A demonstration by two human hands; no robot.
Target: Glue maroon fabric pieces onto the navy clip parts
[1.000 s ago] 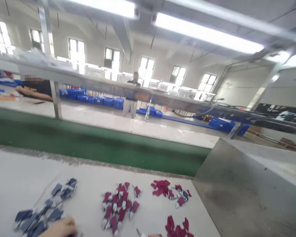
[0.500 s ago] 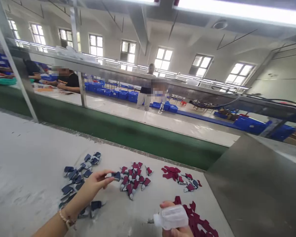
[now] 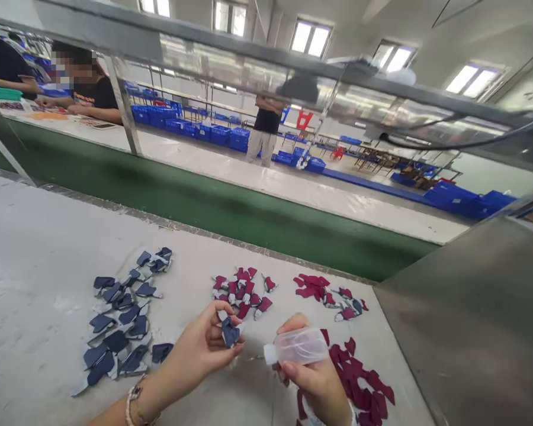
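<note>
Navy pieces (image 3: 116,341) on white table (image 3: 39,284); green strip (image 3: 231,204) behind; blue crates (image 3: 221,135) beyond

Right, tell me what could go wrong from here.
The translucent bottle in the right hand points its thin tip toward the left hand, so it might poke that hand. The small navy piece is held only by the left hand's fingers and could slip. Loose maroon pieces lie near the right hand, which might nudge them.

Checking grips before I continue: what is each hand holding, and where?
Left hand: navy piece, exact grip point unclear. Right hand: bottle, around its body.
</note>
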